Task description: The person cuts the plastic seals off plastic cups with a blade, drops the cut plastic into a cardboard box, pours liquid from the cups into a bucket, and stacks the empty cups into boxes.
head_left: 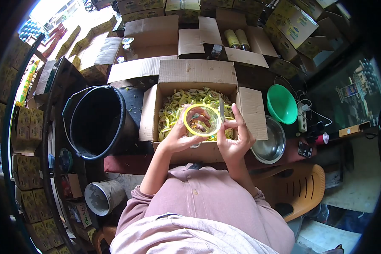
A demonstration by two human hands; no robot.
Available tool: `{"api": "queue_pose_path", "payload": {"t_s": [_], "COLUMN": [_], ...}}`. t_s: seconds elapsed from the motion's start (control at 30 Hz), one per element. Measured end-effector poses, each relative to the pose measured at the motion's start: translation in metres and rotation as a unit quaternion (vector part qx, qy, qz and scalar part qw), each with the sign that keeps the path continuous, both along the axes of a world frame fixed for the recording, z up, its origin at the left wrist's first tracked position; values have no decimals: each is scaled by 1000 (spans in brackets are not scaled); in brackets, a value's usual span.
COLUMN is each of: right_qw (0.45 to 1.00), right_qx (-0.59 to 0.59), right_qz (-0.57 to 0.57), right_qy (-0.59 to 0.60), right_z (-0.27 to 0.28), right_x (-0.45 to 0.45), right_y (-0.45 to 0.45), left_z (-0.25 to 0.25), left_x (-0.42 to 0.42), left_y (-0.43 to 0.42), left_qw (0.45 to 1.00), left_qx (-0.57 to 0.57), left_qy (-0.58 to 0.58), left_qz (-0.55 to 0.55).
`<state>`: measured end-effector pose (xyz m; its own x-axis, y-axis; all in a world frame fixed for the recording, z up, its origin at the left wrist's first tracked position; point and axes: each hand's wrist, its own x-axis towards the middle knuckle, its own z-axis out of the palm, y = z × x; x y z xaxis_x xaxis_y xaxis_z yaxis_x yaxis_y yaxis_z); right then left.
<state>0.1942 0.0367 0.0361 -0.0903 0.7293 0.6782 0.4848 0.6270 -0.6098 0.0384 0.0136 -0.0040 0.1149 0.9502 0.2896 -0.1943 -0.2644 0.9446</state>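
Note:
My left hand [178, 134] is closed around a clear cup with a yellow rim [202, 134], its round mouth turned up toward me. Through the clear wall I can see fingers behind it. In my right hand [236, 139] a knife [222, 109] stands with its blade pointing up and away, beside the cup's right edge. The right index finger is raised, and the other fingers are bent around the handle, which is mostly hidden. Below both hands, an open cardboard box [197, 72] holds many yellow-green peel strips [178, 103].
A black bucket [118, 114] stands left of the box, a grey bucket [98, 198] lower down. To the right are a green plastic bowl [282, 103], a metal bowl [270, 142] and a power strip [302, 120]. An orange plastic chair [300, 186] sits at lower right. Open cartons [150, 36] line the back.

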Motion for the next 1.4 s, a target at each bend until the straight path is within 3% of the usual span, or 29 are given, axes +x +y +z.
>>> {"api": "queue_pose_path", "payload": {"t_s": [0.5, 0.93, 1.23, 1.4], "right_qw": [992, 991, 993, 995], "right_qx": [-69, -26, -17, -14], "right_qz": [68, 64, 44, 20], "right_qy": [81, 117, 111, 92], "right_z": [-3, -12, -12, -8], "right_x": [6, 2, 0, -2], "right_y": [7, -11, -10, -11], "left_z": [3, 2, -1, 2], "left_x": [-2, 0, 15, 16], "left_y": [2, 3, 6, 6], "left_qw": [997, 994, 992, 992], "left_qx": [-24, -24, 60, 65], "left_qy": [-58, -102, -4, 17], "left_qz": [-53, -11, 113, 105]}}
